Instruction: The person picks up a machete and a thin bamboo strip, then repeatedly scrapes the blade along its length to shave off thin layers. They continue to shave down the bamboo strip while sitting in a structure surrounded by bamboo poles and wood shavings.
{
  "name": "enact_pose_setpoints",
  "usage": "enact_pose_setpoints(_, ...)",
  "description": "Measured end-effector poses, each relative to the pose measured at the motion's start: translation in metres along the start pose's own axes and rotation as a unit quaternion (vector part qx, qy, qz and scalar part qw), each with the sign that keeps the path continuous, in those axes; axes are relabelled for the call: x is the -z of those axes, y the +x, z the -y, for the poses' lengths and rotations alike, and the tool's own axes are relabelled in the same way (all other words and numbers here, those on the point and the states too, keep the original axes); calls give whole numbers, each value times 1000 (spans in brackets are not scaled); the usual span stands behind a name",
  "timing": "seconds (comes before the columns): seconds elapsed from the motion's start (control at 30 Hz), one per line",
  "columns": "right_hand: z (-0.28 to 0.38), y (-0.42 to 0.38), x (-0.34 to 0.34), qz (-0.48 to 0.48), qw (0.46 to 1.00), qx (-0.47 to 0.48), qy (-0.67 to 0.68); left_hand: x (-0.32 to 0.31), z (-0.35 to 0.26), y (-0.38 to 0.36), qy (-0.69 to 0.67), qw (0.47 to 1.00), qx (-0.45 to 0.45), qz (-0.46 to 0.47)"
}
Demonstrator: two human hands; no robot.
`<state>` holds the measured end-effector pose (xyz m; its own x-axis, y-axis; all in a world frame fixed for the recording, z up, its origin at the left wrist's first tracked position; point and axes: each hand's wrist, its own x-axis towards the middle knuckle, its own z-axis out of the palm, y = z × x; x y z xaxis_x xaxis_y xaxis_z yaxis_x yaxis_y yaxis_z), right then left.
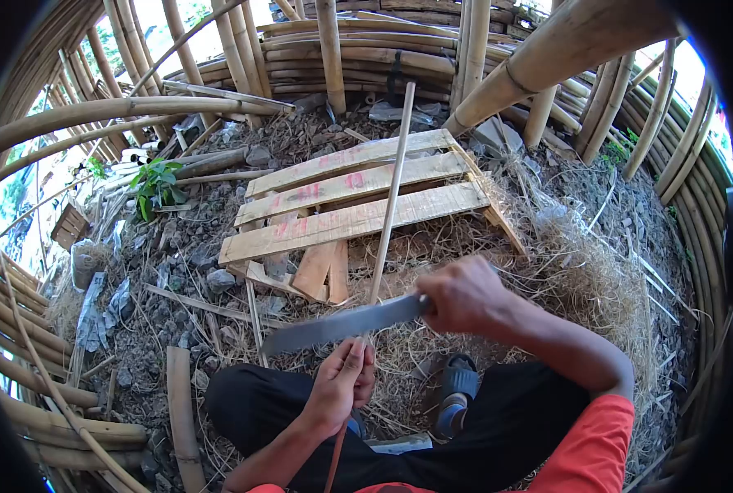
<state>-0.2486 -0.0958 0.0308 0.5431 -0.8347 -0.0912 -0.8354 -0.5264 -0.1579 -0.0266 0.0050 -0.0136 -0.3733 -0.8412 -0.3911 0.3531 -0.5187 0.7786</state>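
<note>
My right hand [463, 294] is closed around the handle of a machete [343, 323], its broad grey blade pointing left. The blade crosses a long thin bamboo strip [393, 193] just above my left hand [342, 384]. That hand pinches the strip between thumb and fingers over my lap. From there the strip runs up and away, its far end overlapping a low wooden slatted stand [358, 215]. A narrow piece of it shows below my left hand, against my dark trousers.
Curly bamboo shavings [596, 279] lie thick on the ground to the right. A split bamboo piece [184, 415] rests at my left, near rubble and plastic scraps [94, 312]. Bamboo poles [332, 57] surround the spot, and a thick one [559, 57] slants in at upper right.
</note>
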Motion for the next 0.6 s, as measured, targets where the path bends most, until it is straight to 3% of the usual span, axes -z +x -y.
enact_pose_setpoints(0.1, -41, 13, -3, -87, 993, -78, 33, -1, 6, -3, 99, 992, -61, -49)
enact_pose_setpoints(0.17, -68, 20, 6, -84, 978, -176, 75, 9, 23, 2, 221, 964, -117, -85)
enact_pose_setpoints(0.2, -77, 21, 9, -103, 979, -170, 36, 10, 26, 3, 253, 955, -127, -92)
enact_pose_setpoints(0.3, -69, 13, -6, -117, 979, -138, 99, 9, 28, 7, 338, 922, -155, -108)
enact_pose_setpoints(0.37, -61, 11, -22, -116, 993, -8, 34, 11, 26, 8, 386, 900, -171, -113)
enact_pose_setpoints(0.43, -44, 10, -12, -82, 997, 14, -1, 4, 23, 6, 414, 878, -211, -116)
enact_pose_setpoints(0.5, -86, 24, -15, -91, 987, -112, 64, 2, 21, 2, 441, 861, -222, -121)
enact_pose_setpoints(0.53, -96, 24, 2, -67, 968, -229, 79, 2, 17, 2, 452, 856, -216, -124)
enact_pose_setpoints(0.57, -120, 21, -8, -162, 974, -156, -12, 1, 14, 3, 460, 851, -216, -129)
enact_pose_setpoints(0.6, -110, 19, 2, -125, 972, -198, 22, -2, 15, 3, 469, 852, -187, -137)
